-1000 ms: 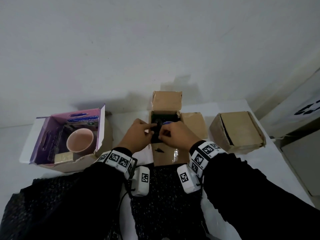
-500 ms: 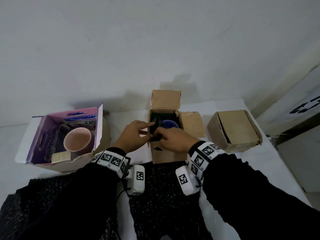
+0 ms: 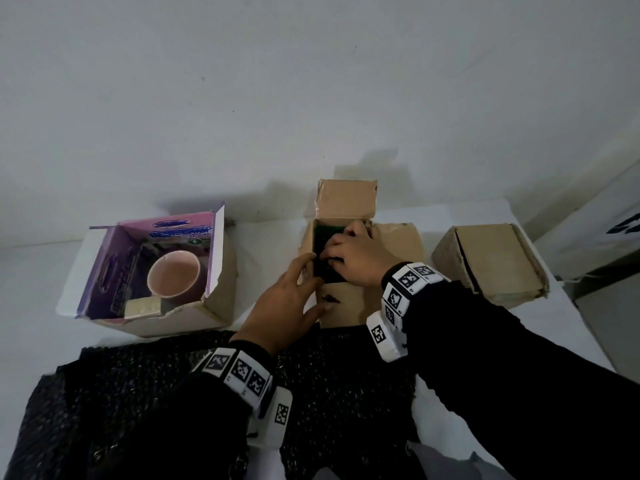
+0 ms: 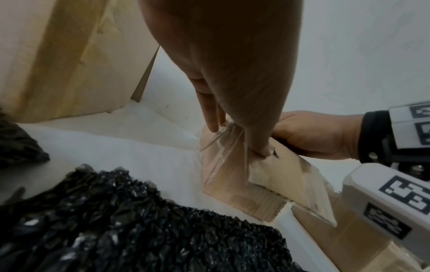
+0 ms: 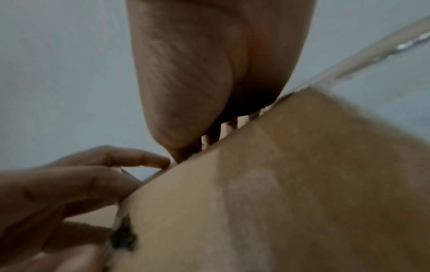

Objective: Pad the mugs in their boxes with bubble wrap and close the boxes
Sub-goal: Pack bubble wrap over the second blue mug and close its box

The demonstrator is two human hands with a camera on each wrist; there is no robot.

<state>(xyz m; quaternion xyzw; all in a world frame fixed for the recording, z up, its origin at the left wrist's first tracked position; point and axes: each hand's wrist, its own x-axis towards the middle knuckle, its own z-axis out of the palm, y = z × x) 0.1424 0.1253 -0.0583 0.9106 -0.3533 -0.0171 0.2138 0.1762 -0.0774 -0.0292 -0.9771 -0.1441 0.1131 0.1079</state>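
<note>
Pink mug (image 3: 174,274) inside purple-lined box (image 3: 104,271) left of open brown box (image 3: 349,306), right hand (image 3: 356,259) fingers curled pressing black bubble wrap (image 3: 327,271) into it, left hand (image 3: 287,303) fingers spread against its corner.

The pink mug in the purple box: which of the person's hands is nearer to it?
Left. The left hand rests on the middle brown box, just right of the purple box holding the pink mug. The right hand reaches into the brown box, farther right.

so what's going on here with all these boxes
A person is packing mugs. Both hands work at the open middle box: the right hand reaches into it, pushing dark padding down, while the left hand steadies its near left corner. The pink mug sits unpadded in the purple box. The right box is closed. Black bubble wrap lies in front.
</note>
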